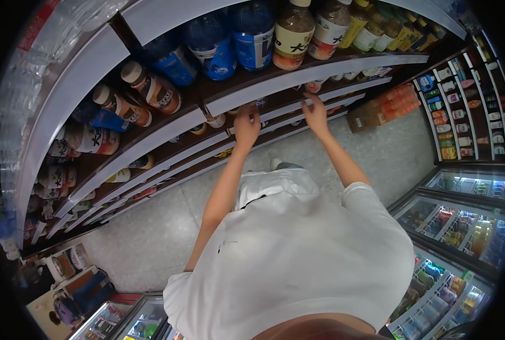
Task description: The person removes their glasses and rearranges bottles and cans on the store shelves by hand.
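Both my arms reach forward to the drink shelving. At the front of a shelf below the top row, my left hand point(246, 126) has slightly bent fingers and nothing visible in it. A white-labelled container point(215, 120) stands just left of that hand. Further right, my right hand point(316, 113) is raised with thumb and fingers apart, near the base of a bottle with a pink and white label point(314, 86). The shelf lip hides most of this bottle, and I cannot tell whether the fingertips touch it.
Above my hands, the upper shelf edge point(320, 72) carries blue-labelled bottles point(254, 48) and yellow-labelled bottles point(292, 42). A cardboard box point(363, 120) and orange drink packs point(398, 103) stand on the floor at right. Glass-door coolers point(456, 226) line the side behind me.
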`<state>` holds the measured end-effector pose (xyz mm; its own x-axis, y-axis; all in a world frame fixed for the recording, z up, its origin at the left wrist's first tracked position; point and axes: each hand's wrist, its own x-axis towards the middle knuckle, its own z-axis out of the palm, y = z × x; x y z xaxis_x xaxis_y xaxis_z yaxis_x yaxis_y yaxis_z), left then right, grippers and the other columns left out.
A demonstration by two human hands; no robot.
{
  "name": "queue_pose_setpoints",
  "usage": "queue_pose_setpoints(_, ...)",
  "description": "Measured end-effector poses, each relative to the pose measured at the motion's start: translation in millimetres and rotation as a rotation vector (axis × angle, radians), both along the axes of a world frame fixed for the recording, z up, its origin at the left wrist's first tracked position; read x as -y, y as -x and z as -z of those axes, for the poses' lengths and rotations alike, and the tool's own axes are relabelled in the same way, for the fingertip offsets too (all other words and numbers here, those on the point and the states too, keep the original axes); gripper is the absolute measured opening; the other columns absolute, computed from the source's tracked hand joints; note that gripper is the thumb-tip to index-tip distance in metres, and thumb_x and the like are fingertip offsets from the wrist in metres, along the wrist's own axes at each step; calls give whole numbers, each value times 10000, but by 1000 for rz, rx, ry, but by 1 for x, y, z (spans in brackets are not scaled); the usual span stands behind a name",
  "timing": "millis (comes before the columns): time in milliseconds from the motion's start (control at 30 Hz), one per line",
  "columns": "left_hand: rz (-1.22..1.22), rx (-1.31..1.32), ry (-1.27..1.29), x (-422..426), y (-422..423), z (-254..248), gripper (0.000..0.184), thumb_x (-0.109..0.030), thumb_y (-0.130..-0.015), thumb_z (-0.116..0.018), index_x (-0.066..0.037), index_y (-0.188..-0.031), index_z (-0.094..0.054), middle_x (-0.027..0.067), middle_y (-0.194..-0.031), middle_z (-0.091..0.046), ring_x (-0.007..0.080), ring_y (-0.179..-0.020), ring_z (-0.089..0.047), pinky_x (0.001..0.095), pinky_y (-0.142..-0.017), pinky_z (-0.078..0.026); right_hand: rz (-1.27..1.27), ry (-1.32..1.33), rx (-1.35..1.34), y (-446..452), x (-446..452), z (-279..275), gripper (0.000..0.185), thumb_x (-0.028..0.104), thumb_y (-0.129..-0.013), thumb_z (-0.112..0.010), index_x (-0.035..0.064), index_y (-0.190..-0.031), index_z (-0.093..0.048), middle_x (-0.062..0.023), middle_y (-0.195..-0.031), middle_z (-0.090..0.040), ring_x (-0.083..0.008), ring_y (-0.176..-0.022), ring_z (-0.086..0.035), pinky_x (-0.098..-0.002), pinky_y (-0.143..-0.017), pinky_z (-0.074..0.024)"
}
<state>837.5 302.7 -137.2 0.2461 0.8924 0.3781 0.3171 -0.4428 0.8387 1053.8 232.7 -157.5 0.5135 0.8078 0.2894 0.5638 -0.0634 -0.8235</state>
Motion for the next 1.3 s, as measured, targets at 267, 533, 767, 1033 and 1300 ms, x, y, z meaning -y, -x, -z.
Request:
queue_pose_setpoints(267, 140, 10, 17, 13, -41, 9, 207, -106, -826, -579, -9, -1008, -580, 150, -909, -639, 276, -840, -635, 344, -721, -497, 193, 165, -216, -69, 12, -15, 332, 153, -817, -605, -4, -1103, -546, -147, -922, -641, -214, -730, -633, -316, -669, -485)
queue_pose_setpoints(533, -20, -130, -186, -16, -145, -4, 267, -140, -775, -629, -15, -1008, -590, 191, -954, -607, 377, -911, -561, 420, -756, -454, -79, -59, 116, -113, -44, -6, 540, 213, -680, -747, -12, -1105, -502, -214, -1007, -574, -392, -968, -550, -410, -796, -452)
queue_pose_setpoints(767, -65, -429, -120, -42, -209, 23, 190, -165, -769, -579, -31, -893, -632, 154, -868, -629, 341, -841, -586, 426, -717, -446, -315, 88, 109, -138, -53, -18, 430, 349, -726, -704, 20, -974, -580, -136, -792, -631, -285, -652, -612, -377, -598, -475)
queue_pose_setpoints(1033, -191, -492, -198, -30, -186, 11, 177, -123, -730, -634, -34, -883, -624, 165, -829, -614, 359, -825, -581, 416, -721, -448, -398, 116, 185, -177, -39, -24, 478, 372, -715, -727, -6, -939, -537, -102, -688, -603, -243, -598, -602, -351, -577, -483)
queue_pose_setpoints(1300, -213, -517, -200, -11, -128, -10, 308, -123, -749, -640, -1, -1022, -564, 213, -1008, -562, 409, -970, -502, 460, -818, -404, -482, 23, 272, -163, -50, -29, 446, 376, -741, -697, 22, -977, -564, -155, -841, -621, -335, -767, -609, -400, -668, -475)
